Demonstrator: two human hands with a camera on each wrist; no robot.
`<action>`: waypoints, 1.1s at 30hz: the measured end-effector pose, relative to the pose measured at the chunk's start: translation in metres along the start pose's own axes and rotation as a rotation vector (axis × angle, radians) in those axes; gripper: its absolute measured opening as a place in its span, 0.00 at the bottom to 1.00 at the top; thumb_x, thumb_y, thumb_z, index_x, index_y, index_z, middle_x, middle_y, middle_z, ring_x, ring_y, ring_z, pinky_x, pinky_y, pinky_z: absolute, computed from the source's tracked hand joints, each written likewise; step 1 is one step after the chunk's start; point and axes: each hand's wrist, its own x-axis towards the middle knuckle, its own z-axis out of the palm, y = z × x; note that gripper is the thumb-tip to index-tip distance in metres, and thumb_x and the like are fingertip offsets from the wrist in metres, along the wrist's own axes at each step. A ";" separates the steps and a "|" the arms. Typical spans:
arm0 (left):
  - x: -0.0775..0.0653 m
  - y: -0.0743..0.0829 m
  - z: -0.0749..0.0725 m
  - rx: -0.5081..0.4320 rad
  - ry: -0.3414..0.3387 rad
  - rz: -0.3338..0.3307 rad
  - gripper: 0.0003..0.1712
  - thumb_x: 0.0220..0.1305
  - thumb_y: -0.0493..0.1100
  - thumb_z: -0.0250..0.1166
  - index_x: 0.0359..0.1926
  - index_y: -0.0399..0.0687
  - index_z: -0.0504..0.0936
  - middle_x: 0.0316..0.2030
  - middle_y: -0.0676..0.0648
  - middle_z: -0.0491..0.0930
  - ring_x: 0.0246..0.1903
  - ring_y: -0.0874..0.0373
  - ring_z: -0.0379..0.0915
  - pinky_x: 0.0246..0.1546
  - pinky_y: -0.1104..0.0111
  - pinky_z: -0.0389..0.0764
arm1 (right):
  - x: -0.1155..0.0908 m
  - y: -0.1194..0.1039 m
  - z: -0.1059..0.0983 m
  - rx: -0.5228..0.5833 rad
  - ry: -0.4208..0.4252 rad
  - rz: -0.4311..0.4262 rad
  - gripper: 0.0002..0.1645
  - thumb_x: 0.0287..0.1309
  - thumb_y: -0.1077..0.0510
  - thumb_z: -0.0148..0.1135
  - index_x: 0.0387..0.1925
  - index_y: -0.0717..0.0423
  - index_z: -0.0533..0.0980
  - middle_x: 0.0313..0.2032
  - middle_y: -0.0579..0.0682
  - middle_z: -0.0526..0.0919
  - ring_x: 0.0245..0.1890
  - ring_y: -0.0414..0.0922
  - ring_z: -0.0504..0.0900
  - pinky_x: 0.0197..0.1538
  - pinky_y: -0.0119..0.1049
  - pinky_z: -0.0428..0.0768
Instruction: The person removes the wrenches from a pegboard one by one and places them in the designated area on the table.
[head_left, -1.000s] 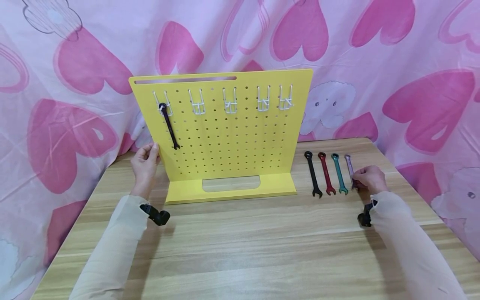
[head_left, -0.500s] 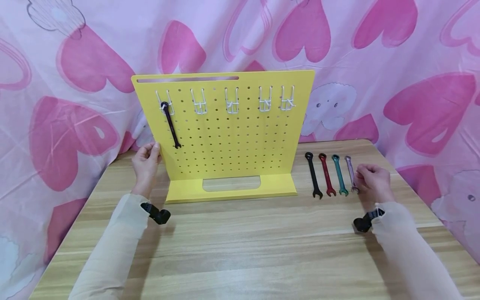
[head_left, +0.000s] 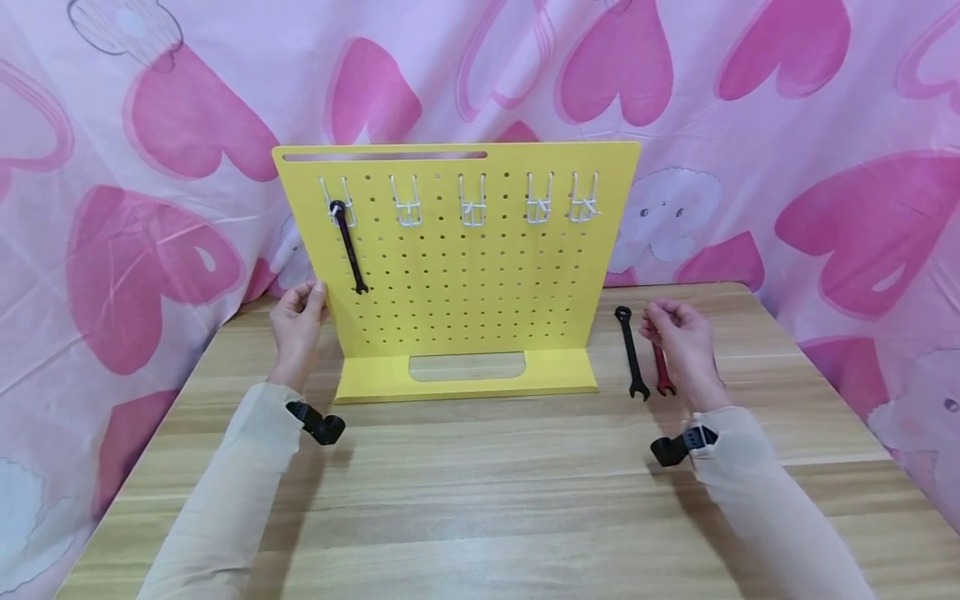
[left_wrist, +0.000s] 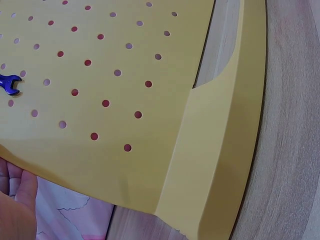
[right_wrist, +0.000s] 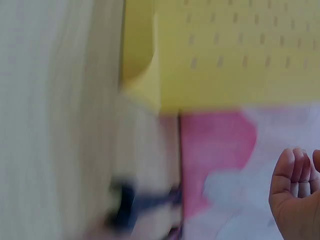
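Note:
A yellow pegboard point(head_left: 457, 275) stands on the table. My left hand point(head_left: 297, 325) grips its left edge, the thumb beside the edge, also in the left wrist view. A dark purple combination wrench point(head_left: 349, 250) hangs by its ring end from the leftmost white hook. Right of the board, a black wrench point(head_left: 632, 353) and a red wrench point(head_left: 663, 372) lie side by side. Over the red one is my right hand point(head_left: 684, 346), fingers loosely bent, no object visible in them. It hides the green and light purple wrenches. In the right wrist view the wrenches are blurred.
Several white wire hooks point(head_left: 473, 200) line the upper board, those right of the hung wrench bearing nothing. The board's base point(head_left: 558, 372) reaches toward me on the wood-grain table point(head_left: 480, 500). A pink heart-patterned cloth point(head_left: 510, 67) hangs behind.
My right hand has come away from the light purple wrench and moved left, now over the red one. The left hand keeps its grip on the board's edge. The view has shifted slightly.

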 end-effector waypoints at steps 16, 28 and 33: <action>-0.001 0.000 -0.001 0.000 0.003 -0.032 0.03 0.61 0.45 0.64 0.32 0.53 0.79 0.27 0.55 0.75 0.28 0.67 0.72 0.30 0.82 0.78 | -0.043 0.001 0.156 -0.102 -0.317 -0.085 0.13 0.60 0.69 0.56 0.46 0.74 0.71 0.28 0.45 0.79 0.28 0.36 0.80 0.40 0.29 0.83; -0.001 0.002 0.002 0.020 0.010 -0.025 0.03 0.61 0.45 0.65 0.32 0.53 0.80 0.25 0.56 0.75 0.28 0.67 0.71 0.30 0.81 0.78 | -0.051 0.007 0.231 -0.125 -0.458 -0.089 0.15 0.60 0.68 0.58 0.48 0.73 0.72 0.42 0.70 0.77 0.32 0.38 0.79 0.48 0.41 0.82; -0.001 0.003 0.001 0.042 0.011 -0.023 0.06 0.61 0.46 0.64 0.35 0.49 0.80 0.26 0.55 0.74 0.29 0.66 0.70 0.30 0.81 0.78 | -0.052 0.007 0.254 -0.133 -0.468 -0.079 0.16 0.59 0.67 0.59 0.48 0.70 0.73 0.40 0.64 0.79 0.34 0.38 0.79 0.47 0.35 0.82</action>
